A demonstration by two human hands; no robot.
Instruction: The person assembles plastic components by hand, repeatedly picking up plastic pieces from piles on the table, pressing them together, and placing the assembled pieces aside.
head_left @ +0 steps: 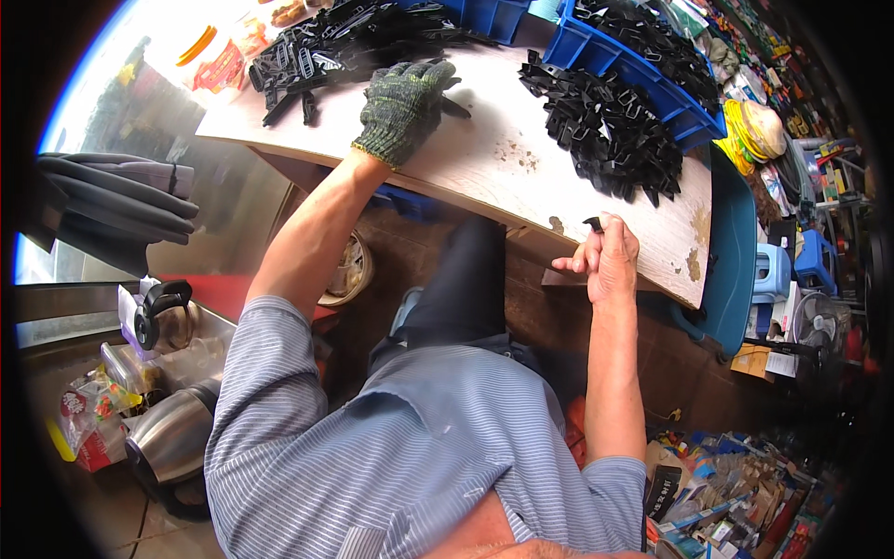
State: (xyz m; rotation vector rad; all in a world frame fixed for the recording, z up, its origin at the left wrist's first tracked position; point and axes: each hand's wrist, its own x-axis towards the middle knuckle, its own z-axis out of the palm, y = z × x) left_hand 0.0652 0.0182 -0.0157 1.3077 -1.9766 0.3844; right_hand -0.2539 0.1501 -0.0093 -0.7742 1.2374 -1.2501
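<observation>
My left hand (402,110), in a dark green knit glove, is over the table (489,172) beside a heap of long, slotted black plastic parts (321,56). Its fingers are curled together, and a dark tip shows under them; what they hold is hidden. My bare right hand (610,259) is at the table's near right edge. Thumb and forefinger pinch a small black plastic clip (592,224), while the other fingers stick out to the left. Beyond that hand lies a pile of small black plastic clips (610,130).
A blue crate (610,61) of black parts stands behind the clip pile, with another blue crate (498,19) to its left. A teal bin (731,252) is against the table's right end. On my left are a steel kettle (177,433) and a bucket (358,270) under the table.
</observation>
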